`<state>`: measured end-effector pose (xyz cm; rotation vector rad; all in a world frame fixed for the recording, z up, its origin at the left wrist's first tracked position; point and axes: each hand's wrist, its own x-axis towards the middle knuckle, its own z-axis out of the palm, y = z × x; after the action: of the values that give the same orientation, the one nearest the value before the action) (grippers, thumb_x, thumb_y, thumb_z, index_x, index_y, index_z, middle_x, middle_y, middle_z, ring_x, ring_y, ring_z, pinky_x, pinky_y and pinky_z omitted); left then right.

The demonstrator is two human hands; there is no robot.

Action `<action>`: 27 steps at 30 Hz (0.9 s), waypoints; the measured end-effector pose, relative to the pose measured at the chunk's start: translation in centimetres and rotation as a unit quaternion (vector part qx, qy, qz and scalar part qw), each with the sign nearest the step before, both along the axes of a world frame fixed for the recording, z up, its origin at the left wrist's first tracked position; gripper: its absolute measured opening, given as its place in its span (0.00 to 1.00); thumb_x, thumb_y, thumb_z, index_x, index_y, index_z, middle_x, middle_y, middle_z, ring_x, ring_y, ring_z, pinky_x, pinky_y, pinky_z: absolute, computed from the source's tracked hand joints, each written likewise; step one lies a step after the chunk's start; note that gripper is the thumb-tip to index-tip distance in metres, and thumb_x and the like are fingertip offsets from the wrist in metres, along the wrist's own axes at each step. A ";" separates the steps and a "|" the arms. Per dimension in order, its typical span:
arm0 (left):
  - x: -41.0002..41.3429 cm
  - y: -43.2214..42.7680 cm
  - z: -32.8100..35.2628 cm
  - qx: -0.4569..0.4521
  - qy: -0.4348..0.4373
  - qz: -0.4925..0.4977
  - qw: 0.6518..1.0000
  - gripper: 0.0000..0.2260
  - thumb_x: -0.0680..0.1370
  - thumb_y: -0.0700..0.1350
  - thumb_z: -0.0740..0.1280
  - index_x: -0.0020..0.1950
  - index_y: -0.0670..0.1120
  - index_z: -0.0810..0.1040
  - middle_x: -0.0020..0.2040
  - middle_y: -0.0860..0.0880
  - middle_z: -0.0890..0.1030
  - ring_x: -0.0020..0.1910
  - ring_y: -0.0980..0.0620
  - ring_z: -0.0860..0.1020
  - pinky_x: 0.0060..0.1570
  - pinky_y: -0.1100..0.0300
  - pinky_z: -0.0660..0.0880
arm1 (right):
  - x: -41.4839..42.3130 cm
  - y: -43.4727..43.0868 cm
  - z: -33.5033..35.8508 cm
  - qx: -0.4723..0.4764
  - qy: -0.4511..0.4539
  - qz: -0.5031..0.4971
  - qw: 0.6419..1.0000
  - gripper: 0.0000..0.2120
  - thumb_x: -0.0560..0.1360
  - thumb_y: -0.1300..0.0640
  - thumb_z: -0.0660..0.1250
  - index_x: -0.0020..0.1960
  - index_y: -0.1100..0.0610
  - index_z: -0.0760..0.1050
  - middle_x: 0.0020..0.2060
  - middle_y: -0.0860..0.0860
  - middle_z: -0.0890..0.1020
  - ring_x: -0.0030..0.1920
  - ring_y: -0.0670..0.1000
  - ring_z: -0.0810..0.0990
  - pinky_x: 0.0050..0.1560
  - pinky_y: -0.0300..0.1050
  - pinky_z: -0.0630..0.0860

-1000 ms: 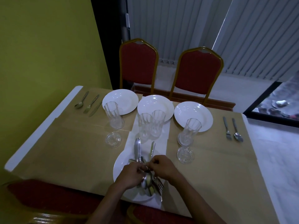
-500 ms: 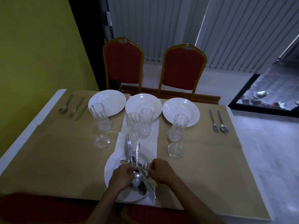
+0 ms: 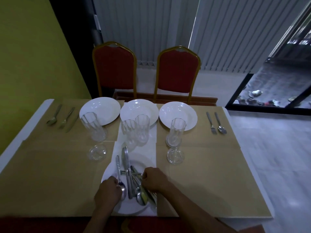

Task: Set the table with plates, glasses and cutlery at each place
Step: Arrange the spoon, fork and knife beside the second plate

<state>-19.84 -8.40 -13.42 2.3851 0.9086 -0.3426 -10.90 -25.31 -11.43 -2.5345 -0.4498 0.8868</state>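
Head view: cutlery pile (image 3: 130,180) sits heaped on near plate (image 3: 133,210), left hand (image 3: 107,193) pinching a spoon (image 3: 121,186), right hand (image 3: 154,180) gripping crossed handles, probably separating one set for an unset place.

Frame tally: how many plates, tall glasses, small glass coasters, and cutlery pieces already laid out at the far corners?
White plates: 4
Tall glasses: 4
Small glass coasters: 2
Laid-out cutlery pieces: 5
Total: 15
The cutlery pile on the near plate overlaps too much to count.
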 end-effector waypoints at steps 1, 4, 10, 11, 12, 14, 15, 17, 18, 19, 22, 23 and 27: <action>0.0 0.0 0.1 0.009 -0.003 -0.005 1.000 0.07 0.74 0.52 0.66 0.50 0.52 0.76 0.51 0.49 0.78 0.49 0.48 0.78 0.43 0.57 0.71 | 0.1 0.0 -0.2 0.001 -0.002 0.002 1.000 0.11 0.73 0.56 0.64 0.53 0.59 0.78 0.50 0.57 0.82 0.51 0.58 0.81 0.52 0.52 0.80; 0.5 -0.5 0.6 0.041 -0.042 -0.020 0.998 0.06 0.75 0.50 0.64 0.49 0.51 0.75 0.47 0.51 0.74 0.49 0.48 0.78 0.43 0.56 0.73 | 0.2 0.2 -0.6 0.006 -0.013 0.006 1.000 0.11 0.73 0.55 0.63 0.51 0.57 0.79 0.49 0.56 0.83 0.51 0.57 0.81 0.51 0.50 0.79; 2.2 -1.7 0.9 0.087 -0.025 -0.074 0.993 0.14 0.80 0.51 0.58 0.46 0.48 0.81 0.48 0.50 0.82 0.47 0.50 0.82 0.42 0.57 0.74 | 0.3 0.6 -1.1 0.006 -0.028 0.016 0.999 0.11 0.73 0.54 0.61 0.51 0.55 0.78 0.52 0.54 0.82 0.53 0.55 0.80 0.52 0.47 0.77; 2.4 -1.8 0.9 0.089 -0.023 -0.076 0.993 0.14 0.80 0.52 0.58 0.48 0.48 0.81 0.49 0.51 0.82 0.48 0.50 0.82 0.43 0.57 0.74 | 0.4 0.6 -1.2 0.007 -0.028 0.017 0.999 0.11 0.73 0.54 0.61 0.51 0.55 0.78 0.52 0.53 0.82 0.53 0.54 0.80 0.52 0.47 0.78; 2.6 -1.8 1.0 0.085 -0.019 -0.074 0.993 0.14 0.80 0.52 0.58 0.49 0.48 0.81 0.50 0.51 0.81 0.49 0.50 0.81 0.44 0.57 0.75 | 0.5 0.7 -1.3 0.008 -0.029 0.019 0.999 0.10 0.74 0.54 0.62 0.52 0.55 0.78 0.52 0.52 0.82 0.52 0.53 0.80 0.53 0.48 0.78; 3.1 -1.7 1.0 0.065 -0.006 -0.069 0.995 0.14 0.80 0.53 0.58 0.49 0.48 0.81 0.51 0.49 0.82 0.50 0.48 0.81 0.47 0.55 0.76 | 0.6 0.8 -1.4 0.011 -0.034 0.023 0.999 0.10 0.75 0.54 0.63 0.53 0.55 0.79 0.53 0.52 0.82 0.53 0.52 0.80 0.54 0.47 0.79; 3.2 -1.6 1.1 0.049 0.002 -0.066 0.997 0.14 0.79 0.53 0.59 0.48 0.47 0.80 0.50 0.49 0.82 0.49 0.47 0.81 0.47 0.54 0.77 | 0.6 0.9 -1.5 0.013 -0.037 0.025 0.999 0.10 0.75 0.53 0.63 0.53 0.55 0.79 0.53 0.52 0.82 0.53 0.52 0.81 0.55 0.47 0.79; 3.4 -1.5 1.3 0.020 0.014 -0.056 0.998 0.13 0.78 0.52 0.59 0.47 0.47 0.80 0.49 0.48 0.82 0.48 0.46 0.81 0.47 0.53 0.77 | 0.6 1.0 -1.4 0.018 -0.039 0.023 0.999 0.10 0.75 0.53 0.63 0.53 0.54 0.80 0.54 0.52 0.83 0.54 0.52 0.81 0.55 0.47 0.79; 3.4 -1.5 1.5 0.008 0.015 -0.052 0.998 0.13 0.77 0.52 0.59 0.46 0.46 0.79 0.48 0.48 0.82 0.48 0.46 0.80 0.46 0.53 0.77 | 0.5 1.1 -1.3 0.020 -0.040 0.021 0.999 0.10 0.75 0.53 0.63 0.53 0.54 0.80 0.53 0.51 0.83 0.53 0.52 0.81 0.55 0.47 0.79; 3.3 -1.4 1.4 -0.004 0.012 -0.051 0.999 0.12 0.77 0.51 0.59 0.43 0.46 0.78 0.45 0.49 0.81 0.46 0.46 0.80 0.43 0.55 0.75 | 0.6 1.2 -1.2 0.021 -0.041 0.018 0.999 0.10 0.76 0.52 0.64 0.53 0.54 0.80 0.53 0.51 0.83 0.53 0.51 0.81 0.55 0.47 0.79; 3.0 -1.0 1.7 -0.030 -0.002 -0.055 0.998 0.13 0.77 0.50 0.61 0.34 0.47 0.73 0.35 0.52 0.75 0.38 0.49 0.77 0.36 0.57 0.71 | 0.8 1.4 -0.7 0.036 -0.039 0.002 0.999 0.10 0.76 0.52 0.65 0.53 0.55 0.80 0.50 0.50 0.82 0.52 0.50 0.81 0.53 0.44 0.78; 3.0 -0.9 1.7 -0.036 -0.009 -0.058 0.998 0.14 0.77 0.51 0.61 0.34 0.46 0.74 0.34 0.52 0.76 0.38 0.50 0.77 0.35 0.55 0.73 | 0.9 1.5 -0.6 0.045 -0.035 -0.006 0.998 0.10 0.76 0.51 0.65 0.52 0.55 0.81 0.49 0.49 0.81 0.51 0.50 0.81 0.52 0.44 0.78; 2.8 -0.7 2.2 -0.078 -0.059 -0.048 0.994 0.10 0.76 0.52 0.66 0.42 0.48 0.83 0.40 0.52 0.83 0.42 0.54 0.81 0.44 0.55 0.78 | 1.0 1.4 0.3 0.090 -0.036 -0.046 0.994 0.08 0.77 0.54 0.65 0.49 0.54 0.83 0.46 0.47 0.83 0.45 0.46 0.81 0.49 0.39 0.77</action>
<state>-17.03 -9.08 -11.19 2.2838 0.6898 -0.2933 -9.91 -23.90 -11.12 -2.4071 -0.4112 0.6894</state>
